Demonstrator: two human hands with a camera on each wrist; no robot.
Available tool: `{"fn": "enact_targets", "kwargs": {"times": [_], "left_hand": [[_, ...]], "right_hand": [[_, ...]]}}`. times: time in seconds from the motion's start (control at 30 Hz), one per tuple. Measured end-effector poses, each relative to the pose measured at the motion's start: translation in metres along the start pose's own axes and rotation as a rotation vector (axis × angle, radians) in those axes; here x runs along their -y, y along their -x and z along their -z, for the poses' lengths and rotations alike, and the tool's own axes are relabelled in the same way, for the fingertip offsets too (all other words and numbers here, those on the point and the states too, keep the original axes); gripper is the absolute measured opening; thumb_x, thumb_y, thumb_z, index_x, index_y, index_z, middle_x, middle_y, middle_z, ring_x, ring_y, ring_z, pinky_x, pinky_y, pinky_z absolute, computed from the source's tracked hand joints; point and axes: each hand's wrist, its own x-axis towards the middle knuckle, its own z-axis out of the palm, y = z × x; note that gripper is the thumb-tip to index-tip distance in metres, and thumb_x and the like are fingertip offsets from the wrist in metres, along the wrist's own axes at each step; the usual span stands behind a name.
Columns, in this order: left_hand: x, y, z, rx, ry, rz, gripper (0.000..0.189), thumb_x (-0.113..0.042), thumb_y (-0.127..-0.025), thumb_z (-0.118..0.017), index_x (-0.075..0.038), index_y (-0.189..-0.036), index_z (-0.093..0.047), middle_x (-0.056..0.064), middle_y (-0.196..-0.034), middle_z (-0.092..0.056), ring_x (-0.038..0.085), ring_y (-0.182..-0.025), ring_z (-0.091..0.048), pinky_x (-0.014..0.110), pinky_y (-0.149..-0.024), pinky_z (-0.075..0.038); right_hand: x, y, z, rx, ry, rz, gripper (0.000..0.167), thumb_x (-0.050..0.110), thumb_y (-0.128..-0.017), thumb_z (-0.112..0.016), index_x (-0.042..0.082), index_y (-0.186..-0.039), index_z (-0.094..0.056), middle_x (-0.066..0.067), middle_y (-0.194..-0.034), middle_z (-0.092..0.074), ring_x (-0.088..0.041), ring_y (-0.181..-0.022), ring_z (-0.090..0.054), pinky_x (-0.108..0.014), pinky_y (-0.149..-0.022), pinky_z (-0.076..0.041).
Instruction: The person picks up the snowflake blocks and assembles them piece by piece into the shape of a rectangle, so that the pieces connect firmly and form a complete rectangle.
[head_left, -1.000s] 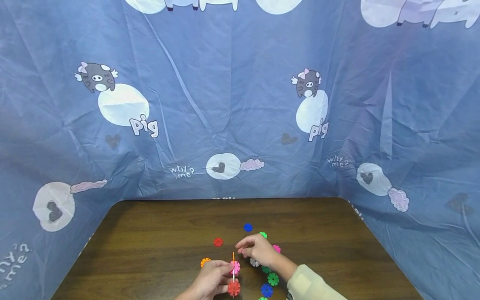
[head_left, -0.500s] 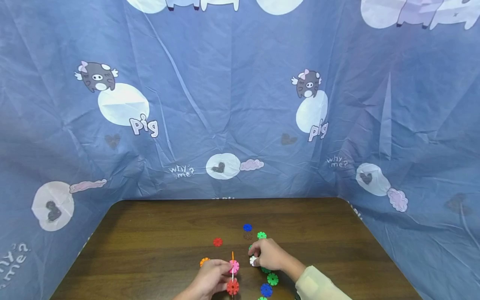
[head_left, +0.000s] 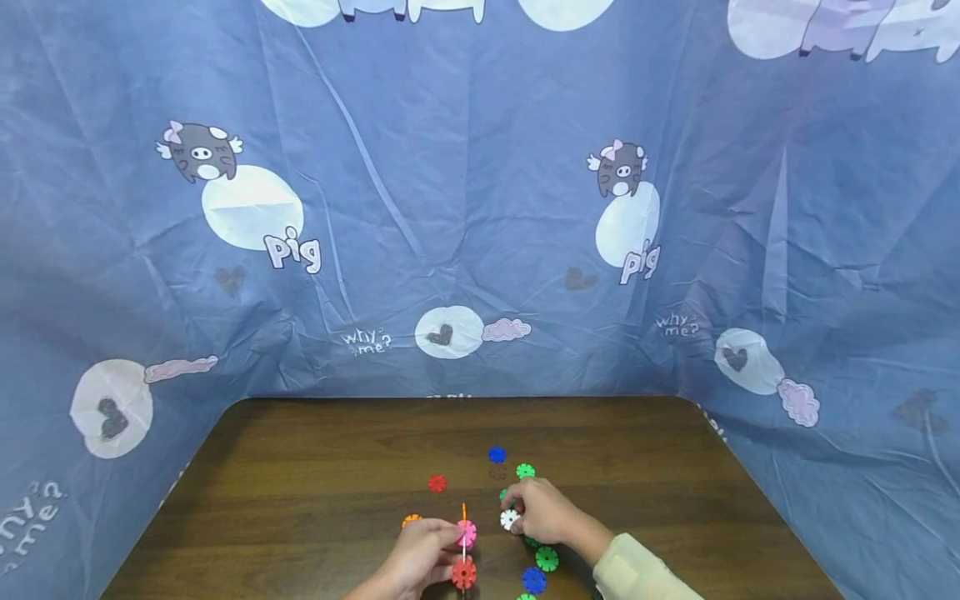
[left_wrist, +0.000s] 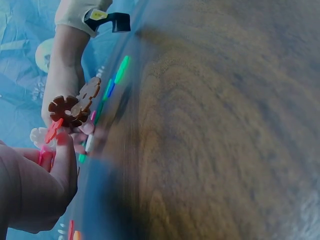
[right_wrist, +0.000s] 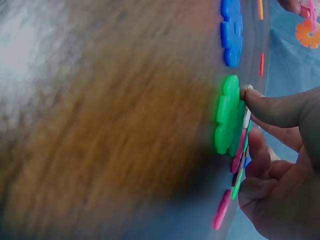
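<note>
In the head view my left hand (head_left: 420, 557) grips a joined cluster of notched plastic discs above the table. The cluster shows a pink disc (head_left: 467, 533), a red disc (head_left: 463, 573) and an edge-on orange disc (head_left: 464, 510). Brown discs (left_wrist: 62, 111) of the same cluster stick out past the fingers in the left wrist view. To the right, my right hand (head_left: 546, 512) pinches a loose white notched disc (head_left: 510, 520) by its edge, low over the table. The thumb (right_wrist: 272, 107) lies against it in the right wrist view.
Loose discs lie around the right hand: a green disc (head_left: 547, 558), a blue disc (head_left: 534, 580), another blue disc (head_left: 497, 455) and a brown disc (head_left: 498, 472). A red disc (head_left: 437, 483) and an orange disc (head_left: 412, 521) lie left. A blue curtain hangs behind the wooden table (head_left: 315, 467).
My right hand has moved right and down from beside the cluster, away from it, to the white disc and taken hold of it. The left hand keeps its grip almost in place.
</note>
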Motion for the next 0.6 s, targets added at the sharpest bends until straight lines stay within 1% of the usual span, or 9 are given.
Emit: {"fn": "enact_targets", "kwargs": {"times": [0.2, 0.4, 0.6], "left_hand": [[0.0018, -0.0017, 0.0008, -0.004, -0.006, 0.008, 0.015, -0.006, -0.098, -0.059, 0.008, -0.100, -0.063, 0.004, -0.081, -0.068, 0.010, -0.064, -0.062, 0.023, -0.061, -0.058], [0.0031, -0.0033, 0.0014, -0.008, -0.013, 0.009, 0.016, -0.006, -0.098, -0.058, 0.009, -0.101, -0.062, 0.004, -0.081, -0.067, 0.010, -0.064, -0.062, 0.022, -0.061, -0.058], [0.0020, -0.0026, 0.0011, -0.010, -0.018, 0.010, 0.017, -0.006, -0.098, -0.058, 0.010, -0.102, -0.061, 0.005, -0.082, -0.068, 0.011, -0.065, -0.063, 0.023, -0.061, -0.058]], "right_hand": [[-0.0001, 0.0012, 0.0008, -0.005, 0.004, -0.023, 0.026, 0.008, -0.068, -0.091, 0.013, -0.087, -0.073, 0.008, -0.069, -0.052, -0.003, -0.065, -0.044, -0.022, -0.059, -0.041], [0.0029, 0.0019, 0.0012, -0.010, -0.005, -0.041, 0.029, 0.008, -0.068, -0.091, 0.014, -0.085, -0.069, 0.005, -0.071, -0.051, -0.005, -0.066, -0.044, -0.023, -0.058, -0.040], [0.0029, 0.0020, 0.0007, -0.008, 0.004, -0.053, 0.032, 0.007, -0.068, -0.090, 0.016, -0.084, -0.064, 0.007, -0.074, -0.050, -0.005, -0.069, -0.044, -0.023, -0.060, -0.040]]}}
